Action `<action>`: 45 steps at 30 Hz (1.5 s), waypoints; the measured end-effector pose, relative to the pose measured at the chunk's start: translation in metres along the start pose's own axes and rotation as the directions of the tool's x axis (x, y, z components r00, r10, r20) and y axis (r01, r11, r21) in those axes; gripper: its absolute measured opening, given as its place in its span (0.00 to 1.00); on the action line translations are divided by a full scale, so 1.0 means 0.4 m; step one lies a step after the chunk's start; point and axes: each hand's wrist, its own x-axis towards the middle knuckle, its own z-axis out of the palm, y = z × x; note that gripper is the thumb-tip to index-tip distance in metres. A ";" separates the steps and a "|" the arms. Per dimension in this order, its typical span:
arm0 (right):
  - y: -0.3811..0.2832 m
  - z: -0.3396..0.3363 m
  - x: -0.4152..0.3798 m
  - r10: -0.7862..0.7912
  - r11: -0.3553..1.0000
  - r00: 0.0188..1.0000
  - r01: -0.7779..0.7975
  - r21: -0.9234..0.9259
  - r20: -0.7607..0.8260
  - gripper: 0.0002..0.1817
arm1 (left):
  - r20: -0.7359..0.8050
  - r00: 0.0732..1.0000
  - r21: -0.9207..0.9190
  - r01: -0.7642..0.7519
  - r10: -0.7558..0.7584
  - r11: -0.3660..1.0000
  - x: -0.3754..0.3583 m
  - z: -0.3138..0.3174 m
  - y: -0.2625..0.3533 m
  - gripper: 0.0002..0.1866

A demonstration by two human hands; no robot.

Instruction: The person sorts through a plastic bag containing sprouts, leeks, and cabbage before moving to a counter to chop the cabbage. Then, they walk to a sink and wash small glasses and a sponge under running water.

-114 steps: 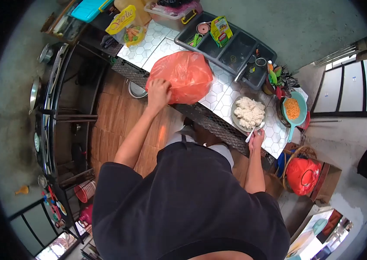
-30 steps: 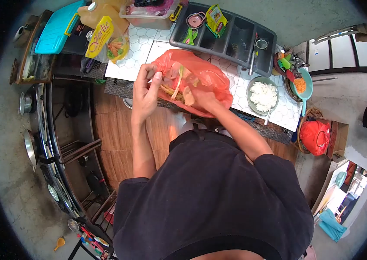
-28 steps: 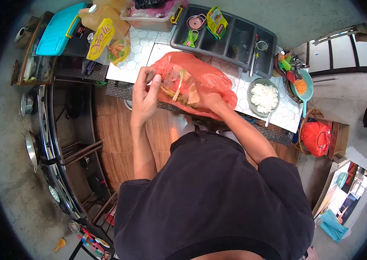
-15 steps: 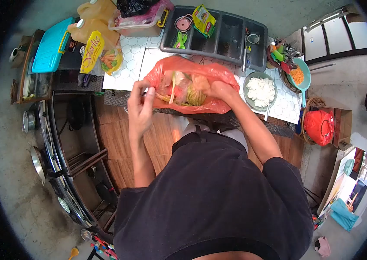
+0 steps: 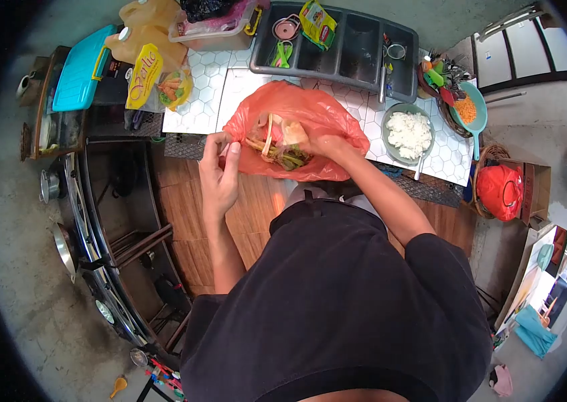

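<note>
A red-orange plastic bag (image 5: 297,100) lies wide open at the table's front edge. My left hand (image 5: 222,175) pinches its left rim between thumb and fingers. Reaching in from the right, my right hand (image 5: 323,146) has its fingers closed on a small clear plastic bag (image 5: 294,134) with pale contents; the fingertips are partly hidden. Beside it in the red-orange bag lie greenish-brown vegetables (image 5: 290,159) and a pale stalk (image 5: 268,137).
A bowl of white rice (image 5: 409,134) with a spoon stands right of the bag. Behind is a grey compartment tray (image 5: 360,50). Farther right, a teal pan (image 5: 477,120) holds orange bits. A yellow Garlic packet (image 5: 143,80) and oil jugs (image 5: 149,43) stand at left.
The bag's far side now stands higher and its opening has shifted. My right hand has moved slightly left and down inside it, and the contents lie differently. My left hand keeps its hold.
</note>
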 end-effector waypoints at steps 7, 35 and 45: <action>-0.003 0.144 0.090 0.000 0.996 0.943 -0.031 -0.087 -0.333 0.27 | -0.101 0.991 0.075 -0.082 0.090 0.994 0.025 0.008 -0.017 0.07; -0.147 -0.156 -0.230 0.260 -0.349 0.958 0.212 0.913 -0.123 0.19 | -0.301 0.954 0.130 0.027 0.013 0.991 0.092 0.082 0.020 0.13; -0.193 -0.213 -0.307 -0.256 -0.692 0.942 -0.021 0.721 -0.218 0.34 | -0.215 0.898 0.180 -0.350 0.384 0.919 -0.011 0.152 0.163 0.12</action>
